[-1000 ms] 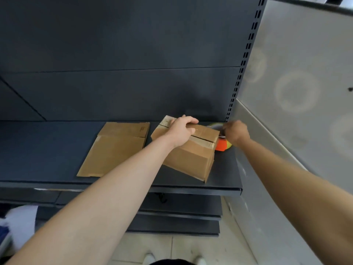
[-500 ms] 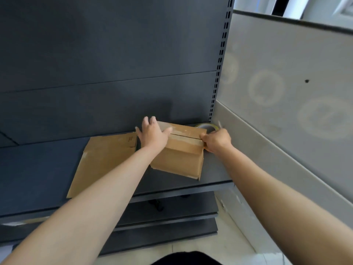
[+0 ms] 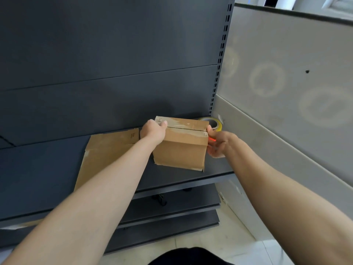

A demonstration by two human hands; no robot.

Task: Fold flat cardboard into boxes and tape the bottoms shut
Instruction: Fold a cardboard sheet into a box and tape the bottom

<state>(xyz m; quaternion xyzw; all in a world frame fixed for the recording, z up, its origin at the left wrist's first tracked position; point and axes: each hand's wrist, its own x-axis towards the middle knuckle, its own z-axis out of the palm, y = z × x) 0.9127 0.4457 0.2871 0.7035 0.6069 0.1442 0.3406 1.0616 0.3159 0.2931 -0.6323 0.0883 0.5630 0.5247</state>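
On the shelf: I see a dark metal shelf (image 3: 47, 169) with the work laid out toward its right end, against a dark back panel (image 3: 114, 54).
Box: the folded cardboard box (image 3: 181, 150) stands on the shelf near its front edge, flaps up, the seam between the two top flaps running left to right.
Old tape: pale torn patches of tape residue show across the top flaps; I cannot tell whether a fresh strip is on the seam.
Left hand: my left hand (image 3: 152, 131) is curled over the box's top left corner, thumb on the top flap, the other fingers hidden down the left side.
Right hand: my right hand (image 3: 217, 143) is cupped against the box's right side, thumb at the top right edge, fingers loosely spread below; a small orange-red thing (image 3: 212, 139) shows between hand and box, and I cannot tell whether the hand grips it.
Tape roll: a yellow-edged tape roll (image 3: 214, 122) sits at the far right of the shelf, just behind the right hand.
Flat cardboard: one unfolded sheet (image 3: 107, 152) lies flat on the shelf just left of the box, partly under my left forearm.
Right side: a pale grey wall panel (image 3: 286, 83) borders the shelf.
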